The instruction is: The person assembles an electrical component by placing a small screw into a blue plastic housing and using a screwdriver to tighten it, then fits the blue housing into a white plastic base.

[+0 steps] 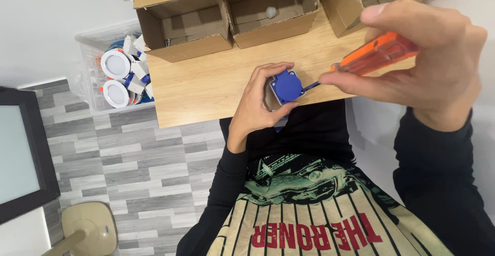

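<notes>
The left hand point(258, 104) is closed around a small square unit with a round blue plastic face and a grey metal body point(285, 88), thumb on one side and fingers wrapped over the far side, holding it just above the near edge of the light wooden desk point(206, 85). The right hand point(428, 65) is closed in a firm grip on the translucent orange handle of a screwdriver point(379, 53), with the forefinger extended along the shaft end. The screwdriver's long axis runs from upper right to lower left, slightly downward; its dark tip meets the right side of the blue face. The blue face points up toward the camera and slightly right, so the unit's axis stands roughly upright from the desk. For good work at this step, keep the tip seated squarely in the fastener and in line with it; the unit should be braced against the desk edge so it cannot turn in the hand. Press along the shaft while turning, not sideways. Three open brown cardboard boxes point(268, 13) stand along the far edge of the desk. A clear plastic bin of round white lamp fittings point(116, 75) sits on the floor beside the left edge.
</notes>
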